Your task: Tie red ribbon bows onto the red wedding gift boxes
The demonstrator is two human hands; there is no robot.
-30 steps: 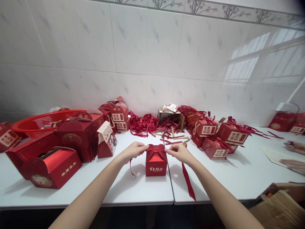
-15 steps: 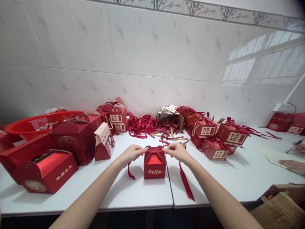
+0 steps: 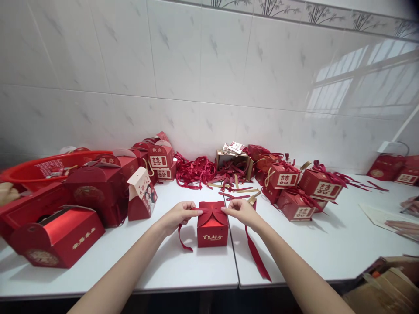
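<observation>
A small red box [image 3: 212, 235] with gold lettering stands upright on the white table [image 3: 183, 270], close to the seam. Its two rounded side flaps [image 3: 212, 213] are folded inward and meet over the top. My left hand [image 3: 183, 216] pinches at the left flap, and a red ribbon end [image 3: 183, 242] hangs beneath it. On the other side my right hand [image 3: 240, 212] pinches at the right flap, with a longer ribbon tail [image 3: 257, 257] trailing down to the table. The ribbon runs from hand to hand at the flaps; how it passes through them is hard to see.
Left are large red boxes [image 3: 62, 240], a cream-fronted box [image 3: 141, 194] and a red basket [image 3: 59, 165]. Behind lie a ribbon pile [image 3: 196, 170] and a carton [image 3: 250, 165]. Tied boxes [image 3: 299, 205] stand right; another person's hand [image 3: 406, 226] rests on paper. A hand [image 3: 8, 194] shows far left.
The box's side flaps have come down and inward, with both my hands slightly lower beside them. Another person's hand has appeared at the far left edge.
</observation>
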